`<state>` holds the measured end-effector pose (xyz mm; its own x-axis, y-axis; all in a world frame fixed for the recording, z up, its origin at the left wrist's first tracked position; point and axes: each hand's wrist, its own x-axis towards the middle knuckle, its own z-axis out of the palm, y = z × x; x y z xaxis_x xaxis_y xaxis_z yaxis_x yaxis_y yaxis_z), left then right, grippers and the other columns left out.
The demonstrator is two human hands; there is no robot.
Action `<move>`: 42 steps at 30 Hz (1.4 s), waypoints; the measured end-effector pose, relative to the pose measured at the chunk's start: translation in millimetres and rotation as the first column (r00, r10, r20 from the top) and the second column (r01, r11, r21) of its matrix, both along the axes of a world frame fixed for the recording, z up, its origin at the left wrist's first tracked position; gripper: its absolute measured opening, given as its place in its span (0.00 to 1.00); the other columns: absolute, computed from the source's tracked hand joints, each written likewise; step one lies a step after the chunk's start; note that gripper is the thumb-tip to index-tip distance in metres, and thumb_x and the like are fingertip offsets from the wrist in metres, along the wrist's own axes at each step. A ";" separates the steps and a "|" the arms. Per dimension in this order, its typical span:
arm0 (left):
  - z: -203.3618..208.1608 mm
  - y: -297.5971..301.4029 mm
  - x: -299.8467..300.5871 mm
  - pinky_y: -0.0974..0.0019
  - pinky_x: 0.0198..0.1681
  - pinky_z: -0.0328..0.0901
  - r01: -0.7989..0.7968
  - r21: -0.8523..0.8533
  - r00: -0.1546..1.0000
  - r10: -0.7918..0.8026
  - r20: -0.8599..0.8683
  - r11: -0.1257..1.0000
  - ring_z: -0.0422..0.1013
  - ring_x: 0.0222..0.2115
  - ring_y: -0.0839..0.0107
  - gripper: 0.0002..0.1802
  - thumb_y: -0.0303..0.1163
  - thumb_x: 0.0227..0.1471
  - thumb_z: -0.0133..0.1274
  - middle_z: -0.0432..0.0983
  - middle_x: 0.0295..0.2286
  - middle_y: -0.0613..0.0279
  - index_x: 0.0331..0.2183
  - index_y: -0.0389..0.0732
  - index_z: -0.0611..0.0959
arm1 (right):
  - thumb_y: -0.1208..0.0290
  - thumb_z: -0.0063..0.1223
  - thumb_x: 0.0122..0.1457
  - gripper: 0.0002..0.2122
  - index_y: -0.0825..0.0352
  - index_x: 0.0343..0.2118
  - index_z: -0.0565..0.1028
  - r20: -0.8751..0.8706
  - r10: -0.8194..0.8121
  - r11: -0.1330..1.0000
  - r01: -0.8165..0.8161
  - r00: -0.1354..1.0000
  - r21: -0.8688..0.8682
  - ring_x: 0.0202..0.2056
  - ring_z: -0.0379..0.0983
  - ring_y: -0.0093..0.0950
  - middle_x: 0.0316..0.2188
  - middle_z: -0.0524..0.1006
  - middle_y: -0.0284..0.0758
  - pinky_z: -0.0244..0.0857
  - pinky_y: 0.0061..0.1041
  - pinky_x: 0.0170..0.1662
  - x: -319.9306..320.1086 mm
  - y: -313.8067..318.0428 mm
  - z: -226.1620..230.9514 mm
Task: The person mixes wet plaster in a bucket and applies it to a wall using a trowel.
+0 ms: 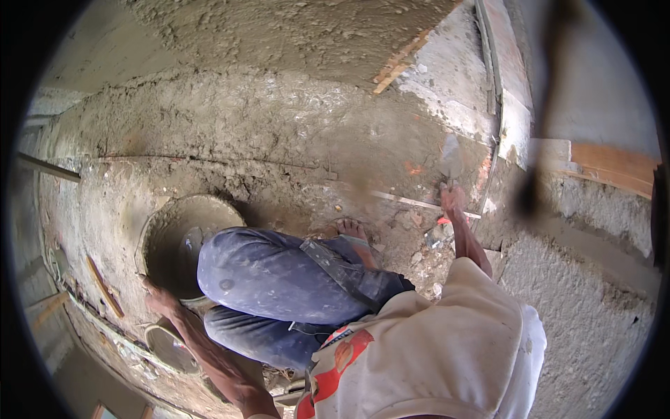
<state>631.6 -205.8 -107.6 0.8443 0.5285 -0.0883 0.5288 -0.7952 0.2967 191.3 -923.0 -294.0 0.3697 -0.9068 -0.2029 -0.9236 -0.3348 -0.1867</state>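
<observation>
My right hand [453, 199] is closed round the handle of a trowel. The trowel's grey blade [452, 155] points away from me, close to the mortar-smeared wall [300, 112] near its right end; whether it touches is hard to tell. At the left, my left hand [162, 300] grips the near left rim of a large round bucket [144, 241]. Grey wet mortar [171, 258] coats the inside of the bucket. My bent knees hide part of its right side.
A smaller bucket [155, 342] stands below my left forearm. A thin straight strip [419, 203] lies near my right hand, beside rubble [436, 237]. A wooden stick [105, 288] is at the left. My bare foot [352, 230] rests near the wall's base. A blurred dark thing [534, 188] hangs close at upper right.
</observation>
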 end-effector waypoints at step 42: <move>-19.2 -33.9 2.1 0.48 0.36 0.62 0.025 -0.275 0.973 0.040 0.229 0.961 0.66 0.27 0.56 0.45 0.64 0.65 0.40 0.75 0.25 0.45 0.36 0.20 0.79 | 0.61 0.53 0.66 0.15 0.70 0.31 0.76 0.414 0.318 0.935 -0.354 0.853 0.010 0.34 0.76 0.40 0.29 0.76 0.44 0.69 0.38 0.40 110.6 90.5 22.6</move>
